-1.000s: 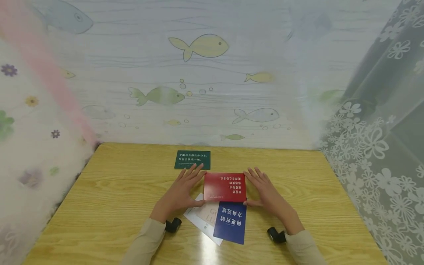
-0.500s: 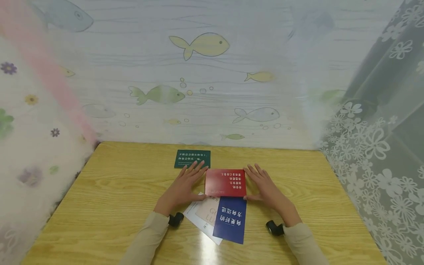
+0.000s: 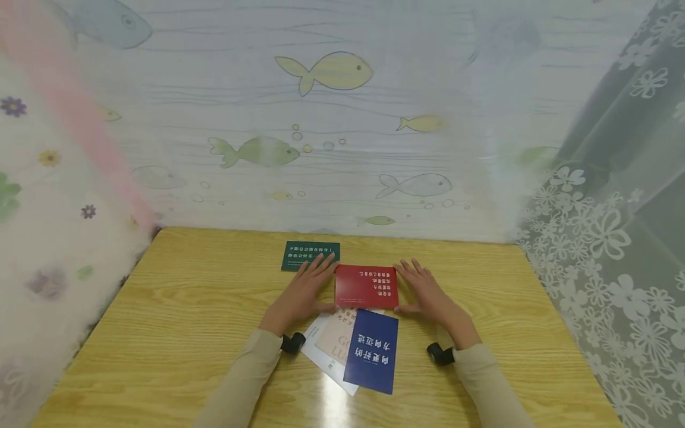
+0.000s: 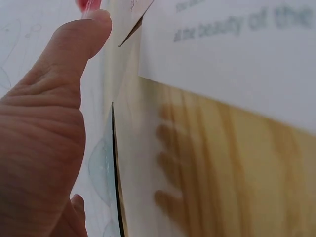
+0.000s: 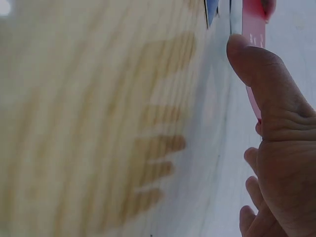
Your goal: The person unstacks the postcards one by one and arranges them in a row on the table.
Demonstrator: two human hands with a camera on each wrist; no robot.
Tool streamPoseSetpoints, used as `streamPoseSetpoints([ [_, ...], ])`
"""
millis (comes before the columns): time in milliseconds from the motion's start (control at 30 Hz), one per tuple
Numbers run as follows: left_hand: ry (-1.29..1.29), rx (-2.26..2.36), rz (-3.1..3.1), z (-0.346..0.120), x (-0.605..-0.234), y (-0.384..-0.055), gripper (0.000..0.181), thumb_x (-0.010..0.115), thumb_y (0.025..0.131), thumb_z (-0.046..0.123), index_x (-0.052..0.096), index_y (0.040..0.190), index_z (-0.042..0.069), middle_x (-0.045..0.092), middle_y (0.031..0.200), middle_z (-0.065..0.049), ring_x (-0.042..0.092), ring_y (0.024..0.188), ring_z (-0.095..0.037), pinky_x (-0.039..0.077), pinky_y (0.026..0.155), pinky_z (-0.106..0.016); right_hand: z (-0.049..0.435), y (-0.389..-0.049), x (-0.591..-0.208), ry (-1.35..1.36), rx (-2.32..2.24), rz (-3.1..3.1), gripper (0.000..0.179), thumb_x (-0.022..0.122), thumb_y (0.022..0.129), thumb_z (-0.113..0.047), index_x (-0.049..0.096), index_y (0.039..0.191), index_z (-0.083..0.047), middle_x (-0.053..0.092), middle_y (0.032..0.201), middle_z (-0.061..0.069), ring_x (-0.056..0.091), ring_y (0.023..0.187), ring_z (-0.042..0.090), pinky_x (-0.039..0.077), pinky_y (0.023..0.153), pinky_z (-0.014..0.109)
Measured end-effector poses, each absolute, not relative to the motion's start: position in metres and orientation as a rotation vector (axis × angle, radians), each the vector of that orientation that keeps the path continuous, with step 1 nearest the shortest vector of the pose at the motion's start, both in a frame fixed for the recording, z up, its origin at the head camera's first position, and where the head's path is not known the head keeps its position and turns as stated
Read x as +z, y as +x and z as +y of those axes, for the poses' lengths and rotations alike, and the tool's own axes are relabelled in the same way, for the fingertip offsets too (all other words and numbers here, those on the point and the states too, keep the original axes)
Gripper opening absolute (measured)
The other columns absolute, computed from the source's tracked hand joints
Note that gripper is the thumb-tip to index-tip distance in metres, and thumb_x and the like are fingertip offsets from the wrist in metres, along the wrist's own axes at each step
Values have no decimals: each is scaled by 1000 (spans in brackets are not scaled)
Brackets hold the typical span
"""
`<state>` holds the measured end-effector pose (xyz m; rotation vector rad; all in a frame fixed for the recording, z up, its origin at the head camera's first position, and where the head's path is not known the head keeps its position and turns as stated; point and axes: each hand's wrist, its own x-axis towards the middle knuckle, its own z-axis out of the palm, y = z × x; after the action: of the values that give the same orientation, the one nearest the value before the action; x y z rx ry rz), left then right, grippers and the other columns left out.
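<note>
A red card [image 3: 366, 286] with white lettering is held by its two short sides between my hands. My left hand [image 3: 299, 297] has its thumb and index finger at the card's left corners, and its fingertips overlap the green card [image 3: 299, 252] behind. On the opposite side, my right hand [image 3: 434, 302] pinches the right corners the same way; the right wrist view shows the red card [image 5: 255, 29] edge-on above the table, behind the thumb. Below it lies a blue card [image 3: 371, 352], partly covering a white printed card [image 3: 316, 342] whose far part is hidden.
All the cards are on or over a wood-grain table [image 3: 187, 333]. A fish-printed curtain [image 3: 332, 178] hangs at the table's back edge, and a lace curtain [image 3: 599, 297] borders its right. Black wrist cameras [image 3: 293, 343] sit at both cuffs.
Both hands have shifted away from the body with the red card between them, baring more of the blue and white cards. The left fingertips now overlap the green card further.
</note>
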<state>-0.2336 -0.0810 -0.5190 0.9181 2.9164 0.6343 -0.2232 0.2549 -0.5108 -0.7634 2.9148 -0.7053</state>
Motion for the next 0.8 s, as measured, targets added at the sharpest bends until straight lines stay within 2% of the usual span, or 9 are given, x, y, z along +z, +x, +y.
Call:
streamPoseSetpoints([
  [267,894,667,2860,-75,-522,-249,97,76,87,52,28,162,14,19,170,-5,10,158,-33,9,128,-55,264,-242,-514,-757,-696,2883,101,89,78,-30,33,158,-3,31,162,27,15,152,51,14,123,66],
  [467,859,614,2832,-71,-523,-265,97,72,88,57,25,163,17,18,171,-4,9,158,-30,8,128,-54,268,-254,-514,-744,-671,2858,99,85,83,-33,30,159,-4,29,163,27,13,153,51,12,124,65],
  [800,813,628,2775,-66,-518,-283,97,75,88,52,25,163,16,21,170,-4,8,159,-31,8,128,-55,271,-270,-511,-722,-692,2790,95,84,85,-30,31,159,-3,26,164,27,10,153,52,10,125,64],
])
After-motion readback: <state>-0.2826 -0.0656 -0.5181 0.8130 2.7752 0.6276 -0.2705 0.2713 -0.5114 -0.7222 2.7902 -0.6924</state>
